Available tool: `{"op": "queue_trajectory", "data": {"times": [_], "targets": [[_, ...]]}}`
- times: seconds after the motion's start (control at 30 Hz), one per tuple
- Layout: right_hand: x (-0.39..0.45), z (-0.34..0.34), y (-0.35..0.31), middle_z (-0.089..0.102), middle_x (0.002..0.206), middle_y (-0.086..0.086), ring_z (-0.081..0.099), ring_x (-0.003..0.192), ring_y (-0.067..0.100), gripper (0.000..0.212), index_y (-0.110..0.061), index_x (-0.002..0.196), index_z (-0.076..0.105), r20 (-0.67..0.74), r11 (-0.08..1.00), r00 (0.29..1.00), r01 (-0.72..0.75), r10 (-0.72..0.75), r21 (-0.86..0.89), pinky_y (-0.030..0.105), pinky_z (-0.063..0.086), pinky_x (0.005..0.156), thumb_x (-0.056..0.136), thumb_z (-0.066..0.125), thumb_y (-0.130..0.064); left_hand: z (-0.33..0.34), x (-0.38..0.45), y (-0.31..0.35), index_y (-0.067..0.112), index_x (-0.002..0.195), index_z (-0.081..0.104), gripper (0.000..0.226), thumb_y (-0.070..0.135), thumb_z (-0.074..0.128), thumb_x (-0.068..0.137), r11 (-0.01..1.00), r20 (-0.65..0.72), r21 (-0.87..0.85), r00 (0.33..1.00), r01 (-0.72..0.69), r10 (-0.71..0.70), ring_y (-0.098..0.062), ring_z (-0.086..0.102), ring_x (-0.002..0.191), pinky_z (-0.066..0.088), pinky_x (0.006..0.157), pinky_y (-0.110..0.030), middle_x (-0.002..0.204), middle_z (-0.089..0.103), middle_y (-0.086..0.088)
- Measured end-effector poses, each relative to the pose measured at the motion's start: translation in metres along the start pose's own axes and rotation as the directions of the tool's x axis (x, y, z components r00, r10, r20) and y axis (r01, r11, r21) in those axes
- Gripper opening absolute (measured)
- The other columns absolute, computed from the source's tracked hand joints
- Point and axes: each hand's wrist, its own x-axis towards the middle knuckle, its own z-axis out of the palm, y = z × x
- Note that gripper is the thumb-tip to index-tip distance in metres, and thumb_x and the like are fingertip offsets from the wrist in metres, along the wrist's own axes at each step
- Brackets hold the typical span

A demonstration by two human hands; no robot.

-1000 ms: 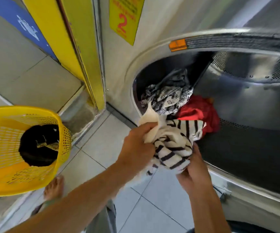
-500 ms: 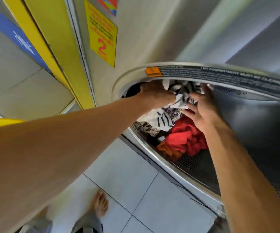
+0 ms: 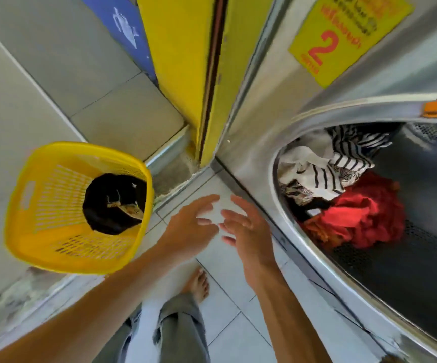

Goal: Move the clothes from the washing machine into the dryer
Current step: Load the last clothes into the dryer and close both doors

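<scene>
The dryer's round steel opening (image 3: pixel 314 260) fills the right side. Inside its drum lie a white garment with black stripes (image 3: pixel 327 169), a patterned black-and-white piece (image 3: pixel 297 191) and a red garment (image 3: pixel 364 216) over something orange. A yellow plastic laundry basket (image 3: pixel 41 231) sits at the left with a black garment (image 3: pixel 112 203) in it. My left hand (image 3: pixel 188 229) and my right hand (image 3: pixel 248 231) hover side by side over the floor between basket and dryer, both empty with fingers spread.
A yellow sign with a red 2 (image 3: pixel 343 35) is stuck above the dryer opening. A yellow panel (image 3: pixel 183 61) stands in the corner. My bare foot (image 3: pixel 197 282) and grey trouser legs are on the pale tiled floor (image 3: pixel 233 318).
Both hands let go of the striped garment inside the drum and pulled back out to the left. The view swung left, bringing the basket back in.
</scene>
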Motion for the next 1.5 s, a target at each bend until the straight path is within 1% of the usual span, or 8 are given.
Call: {"op": "queue_trajectory", "data": {"times": [0.3, 0.5, 0.77, 0.87, 0.97, 1.1, 1.33, 1.5], "targets": [[0.018, 0.173, 0.033, 0.064, 0.126, -0.012, 0.068, 0.096, 0.006, 0.057, -0.042, 0.136, 0.050, 0.244, 0.866, 0.966, 0.188, -0.079, -0.464, 0.023, 0.051, 0.072, 0.090, 0.057, -0.009, -0.133, 0.006, -0.104, 0.049, 0.116, 0.056, 0.063, 0.007, 0.066, 0.070, 0.962, -0.216, -0.255, 0.964, 0.099, -0.157, -0.011, 0.065, 0.100, 0.056, 0.090, -0.043, 0.127, 0.060, 0.001], [0.085, 0.278, 0.073, 0.062, 0.125, -0.003, 0.060, 0.110, 0.011, 0.048, -0.022, 0.134, 0.058, 0.318, 0.701, 0.932, 0.344, -0.174, -0.625, 0.029, 0.052, 0.090, 0.089, 0.061, -0.006, -0.210, 0.041, -0.165, 0.026, 0.147, 0.032, 0.083, 0.009, 0.067, 0.073, 0.923, -0.307, -0.315, 0.896, 0.222, -0.320, -0.026, 0.060, 0.109, 0.054, 0.083, -0.042, 0.126, 0.056, 0.000], [0.217, 0.342, 0.197, 0.002, 0.165, 0.017, 0.007, 0.150, 0.045, 0.099, -0.042, 0.154, 0.018, 0.266, 0.140, 0.954, 0.247, 0.141, -0.959, 0.071, 0.027, 0.107, 0.078, 0.080, -0.049, -0.252, 0.092, -0.235, 0.028, 0.149, 0.028, 0.071, 0.003, 0.052, 0.087, 0.954, -0.341, -0.233, 0.903, 0.189, -0.262, -0.026, 0.055, 0.121, 0.053, 0.074, -0.031, 0.144, 0.046, -0.002], [0.231, 0.339, 0.205, 0.054, 0.138, 0.010, 0.045, 0.133, 0.041, 0.058, -0.032, 0.135, 0.050, 0.266, 0.315, 0.964, 0.256, -0.013, -0.914, 0.060, 0.041, 0.105, 0.081, 0.069, -0.035, -0.249, 0.094, -0.242, 0.023, 0.151, 0.026, 0.071, 0.001, 0.050, 0.088, 0.946, -0.299, -0.258, 0.914, 0.199, -0.274, -0.023, 0.058, 0.113, 0.052, 0.082, -0.038, 0.139, 0.049, -0.002], [0.202, 0.332, 0.182, 0.069, 0.118, 0.004, 0.062, 0.115, 0.027, 0.040, -0.018, 0.125, 0.064, 0.181, 0.611, 0.973, 0.230, -0.142, -0.758, 0.034, 0.048, 0.096, 0.086, 0.066, -0.015, -0.240, 0.088, -0.236, 0.020, 0.151, 0.025, 0.070, 0.007, 0.054, 0.088, 0.924, -0.276, -0.325, 0.914, 0.203, -0.298, -0.008, 0.057, 0.086, 0.048, 0.068, -0.029, 0.109, 0.055, 0.011], [0.123, 0.316, 0.134, 0.074, 0.105, -0.009, 0.069, 0.102, 0.016, 0.031, -0.030, 0.110, 0.071, 0.204, 0.842, 0.976, 0.176, -0.080, -0.510, 0.041, 0.057, 0.090, 0.081, 0.074, -0.018, -0.242, 0.078, -0.212, 0.046, 0.144, 0.031, 0.097, 0.060, 0.079, 0.060, 0.688, -0.149, -0.681, 0.872, 0.252, -0.467, -0.025, 0.058, 0.121, 0.052, 0.093, -0.046, 0.137, 0.054, 0.005], [-0.007, 0.269, 0.061, 0.073, 0.086, -0.002, 0.067, 0.081, 0.007, 0.022, -0.019, 0.094, 0.071, 0.324, 0.960, 0.942, 0.167, -0.088, -0.225, 0.028, 0.057, 0.074, 0.077, 0.082, -0.011, -0.254, 0.030, -0.150, 0.006, 0.103, 0.067, 0.032, 0.019, 0.064, 0.073, 0.677, -0.029, -0.712, 0.956, 0.186, -0.293, -0.029, 0.069, 0.088, 0.056, 0.078, -0.038, 0.095, 0.070, -0.015], [-0.062, 0.225, 0.012, 0.072, 0.086, -0.017, 0.067, 0.082, -0.006, 0.038, -0.039, 0.096, 0.066, 0.301, 0.961, 0.933, 0.246, -0.198, -0.130, 0.009, 0.051, 0.067, 0.080, 0.079, -0.006, -0.241, -0.013, -0.099, 0.005, 0.099, 0.059, 0.045, 0.022, 0.065, 0.057, 0.710, -0.190, -0.701, 0.941, 0.071, -0.282, -0.033, 0.064, 0.090, 0.056, 0.079, -0.040, 0.092, 0.062, -0.021]]}}
